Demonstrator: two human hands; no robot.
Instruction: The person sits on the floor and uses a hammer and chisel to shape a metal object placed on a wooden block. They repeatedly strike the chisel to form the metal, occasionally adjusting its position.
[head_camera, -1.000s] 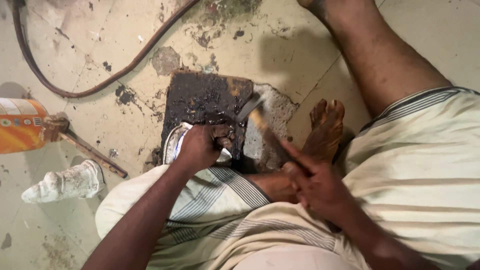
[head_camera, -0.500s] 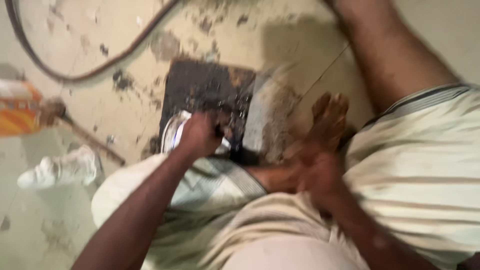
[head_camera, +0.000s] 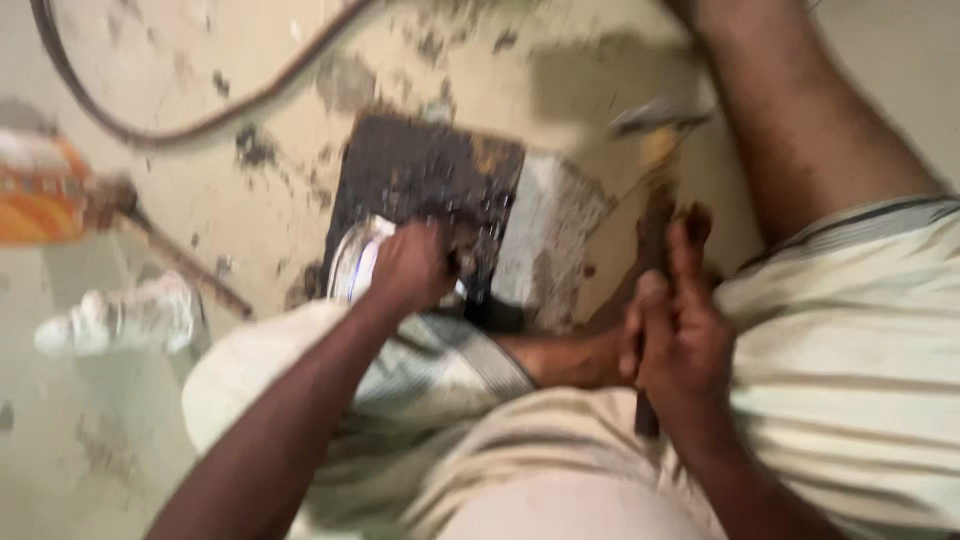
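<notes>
Left hand (head_camera: 415, 268) clamps a pale round metal piece (head_camera: 350, 265) steady against the blackened square block (head_camera: 420, 185); right hand (head_camera: 680, 330) fists a raised hammer (head_camera: 655, 120) (blurred) beside it.

A rough floor-level workshop: stained, pitted concrete floor (head_camera: 250, 90), a black hose (head_camera: 150, 132) looping across it, an orange canister (head_camera: 45, 200), a grimy dark slab (head_camera: 420, 170)
</notes>
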